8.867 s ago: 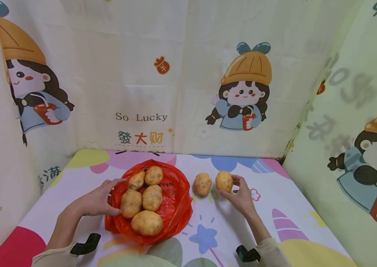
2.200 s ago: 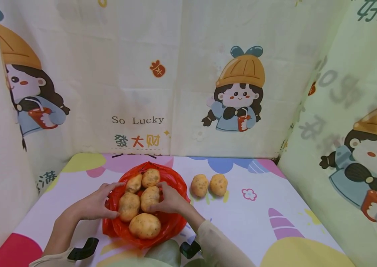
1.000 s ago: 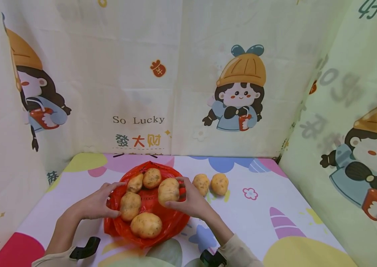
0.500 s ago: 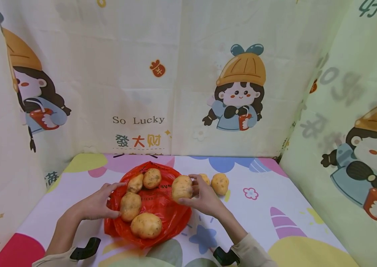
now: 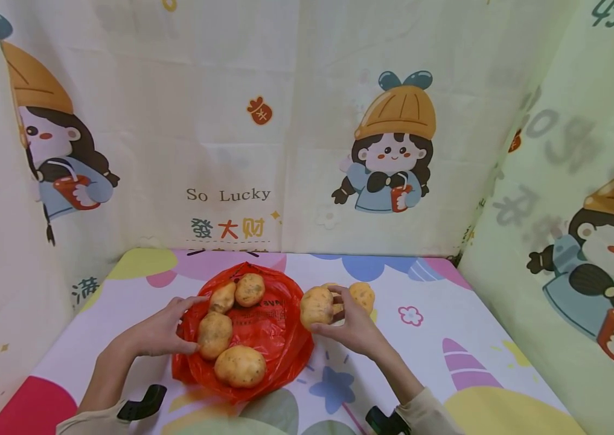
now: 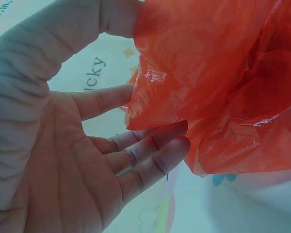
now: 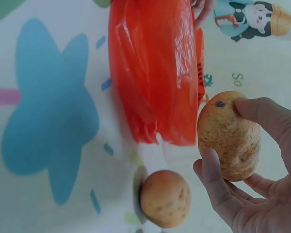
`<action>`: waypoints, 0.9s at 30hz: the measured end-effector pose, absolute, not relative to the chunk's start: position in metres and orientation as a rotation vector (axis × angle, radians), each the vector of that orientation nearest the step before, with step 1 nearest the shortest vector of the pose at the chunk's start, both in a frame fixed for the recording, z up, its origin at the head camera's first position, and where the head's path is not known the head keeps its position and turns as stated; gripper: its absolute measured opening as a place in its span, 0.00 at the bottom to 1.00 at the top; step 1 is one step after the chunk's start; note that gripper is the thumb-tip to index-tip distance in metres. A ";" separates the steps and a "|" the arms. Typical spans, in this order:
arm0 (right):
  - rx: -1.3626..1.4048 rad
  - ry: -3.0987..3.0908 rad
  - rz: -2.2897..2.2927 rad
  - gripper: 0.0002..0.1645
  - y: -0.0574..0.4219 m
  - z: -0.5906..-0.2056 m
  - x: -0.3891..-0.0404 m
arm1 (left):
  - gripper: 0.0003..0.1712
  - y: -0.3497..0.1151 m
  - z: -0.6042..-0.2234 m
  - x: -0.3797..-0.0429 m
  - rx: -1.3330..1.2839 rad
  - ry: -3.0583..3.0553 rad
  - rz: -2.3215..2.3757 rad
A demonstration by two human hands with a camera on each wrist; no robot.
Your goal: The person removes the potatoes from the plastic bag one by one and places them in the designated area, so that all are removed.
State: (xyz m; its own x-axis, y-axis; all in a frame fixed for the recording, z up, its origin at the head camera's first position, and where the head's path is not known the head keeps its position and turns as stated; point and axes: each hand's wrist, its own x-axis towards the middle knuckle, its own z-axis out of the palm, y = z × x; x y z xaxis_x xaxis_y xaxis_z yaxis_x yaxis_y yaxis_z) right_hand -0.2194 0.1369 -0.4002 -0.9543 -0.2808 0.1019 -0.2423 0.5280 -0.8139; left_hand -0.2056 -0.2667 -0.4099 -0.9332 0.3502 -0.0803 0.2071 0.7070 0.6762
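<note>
My right hand (image 5: 358, 329) pinches a potato (image 5: 316, 307) between thumb and fingers, just past the right rim of the red plastic bag (image 5: 296, 344). In the right wrist view, this potato (image 7: 230, 138) shows a dark spot near the thumb. At the bag's left side, my left hand (image 5: 162, 332) holds the rim, its thumb and forefinger tips over the edge. The left wrist view shows the other fingers (image 6: 145, 177) against the outside of the bag (image 6: 194, 63). Several potatoes (image 5: 239, 366) lie inside the wide-mouthed bag.
On the tabletop (image 5: 393, 374) right of the bag sit two more potatoes; one potato (image 5: 363, 296) shows behind my right hand, which mostly covers the other. A printed cloth wall (image 5: 307, 169) stands behind the table, with further cloth panels (image 5: 573, 181) along both sides.
My right hand earlier released a potato on the table, then took one from the middle of the bag and carried it right, past the rim. My left hand stays at the bag.
</note>
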 end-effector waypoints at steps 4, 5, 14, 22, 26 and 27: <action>-0.435 2.721 -1.452 0.53 0.145 -0.401 -0.219 | 0.56 -0.267 -0.410 -0.206 0.445 2.705 1.045; -0.417 2.724 -1.455 0.53 0.147 -0.401 -0.219 | 0.56 -0.267 -0.411 -0.206 0.446 2.706 1.044; -0.329 2.790 -1.451 0.51 0.169 -0.405 -0.217 | 0.56 -0.267 -0.411 -0.206 0.442 2.700 1.052; -0.272 2.797 -1.454 0.51 0.186 -0.406 -0.215 | 0.56 -0.267 -0.411 -0.206 0.455 2.705 1.049; -0.226 2.811 -1.434 0.52 0.195 -0.406 -0.215 | 0.55 -0.267 -0.411 -0.206 0.456 2.711 1.040; -0.220 2.816 -1.427 0.52 0.197 -0.406 -0.216 | 0.55 -0.267 -0.411 -0.206 0.455 2.713 1.036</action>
